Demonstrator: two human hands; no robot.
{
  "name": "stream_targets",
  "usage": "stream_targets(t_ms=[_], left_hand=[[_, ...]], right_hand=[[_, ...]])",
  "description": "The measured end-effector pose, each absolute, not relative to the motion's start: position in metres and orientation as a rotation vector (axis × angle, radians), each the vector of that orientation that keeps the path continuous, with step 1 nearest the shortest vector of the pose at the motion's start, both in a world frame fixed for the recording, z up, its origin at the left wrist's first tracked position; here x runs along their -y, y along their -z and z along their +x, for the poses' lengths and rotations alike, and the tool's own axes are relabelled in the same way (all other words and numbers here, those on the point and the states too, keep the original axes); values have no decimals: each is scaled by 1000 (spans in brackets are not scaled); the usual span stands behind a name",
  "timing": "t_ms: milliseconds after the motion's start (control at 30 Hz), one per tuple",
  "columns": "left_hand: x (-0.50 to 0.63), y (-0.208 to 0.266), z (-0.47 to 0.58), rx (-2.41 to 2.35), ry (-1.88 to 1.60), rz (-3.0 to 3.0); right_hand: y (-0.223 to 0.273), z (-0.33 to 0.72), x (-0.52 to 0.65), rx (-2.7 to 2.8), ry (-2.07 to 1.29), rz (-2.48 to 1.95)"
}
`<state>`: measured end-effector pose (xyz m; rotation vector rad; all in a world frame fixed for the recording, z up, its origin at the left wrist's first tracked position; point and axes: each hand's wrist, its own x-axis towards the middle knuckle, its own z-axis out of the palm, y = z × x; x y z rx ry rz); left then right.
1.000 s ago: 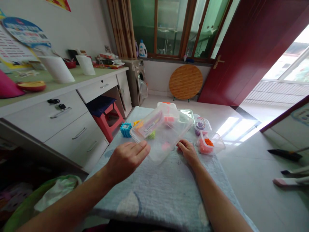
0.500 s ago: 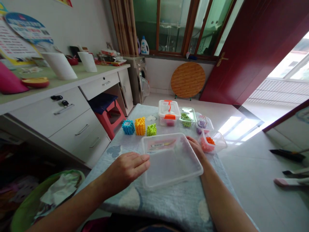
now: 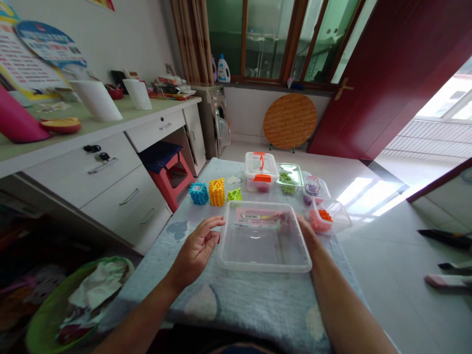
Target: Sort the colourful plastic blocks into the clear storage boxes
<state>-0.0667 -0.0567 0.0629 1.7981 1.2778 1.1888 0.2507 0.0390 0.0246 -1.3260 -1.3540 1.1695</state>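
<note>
A clear plastic box (image 3: 258,268) with a label on its far wall sits in front of me, its open top facing up toward me. At its left rim is my left hand (image 3: 199,250), fingers slightly curved and thumb apart, not wrapped round it. My right hand (image 3: 307,231) grips the box's right side; its fingers show blurred through the plastic and are partly hidden. Just beyond the box stand a blue block cube (image 3: 199,193), a yellow block cube (image 3: 217,192) and a lime-green block piece (image 3: 234,195), the last partly covered by the box's far rim.
On the cloth-covered table (image 3: 199,305) stand a lidded box with orange clips (image 3: 261,169) and containers of green pieces (image 3: 286,182), purple pieces (image 3: 312,188) and orange pieces (image 3: 321,221). A pink stool (image 3: 177,177) and a green laundry basket (image 3: 40,314) are at the left.
The clear box has turned and tipped slightly, its near edge now level and farther from me. My left hand has moved forward, with its thumb and fingers spread more.
</note>
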Motion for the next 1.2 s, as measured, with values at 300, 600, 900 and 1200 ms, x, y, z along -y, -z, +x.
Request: stream_targets(t_ms=[300, 600, 900, 1200], left_hand=[[39, -59, -59, -1247, -1440, 1115], [-1, -57, -55, -790, -1425, 784], [-1, -33, -59, -621, -1334, 607], [-2, -33, -58, -544, -1233, 562]], right_hand=[[-34, 240, -32, 1135, -1779, -998], [-24, 226, -27, 1185, -1880, -958], [-40, 230, -85, 1565, -1381, -1169], [-46, 159, -161, 2384, -980, -866]])
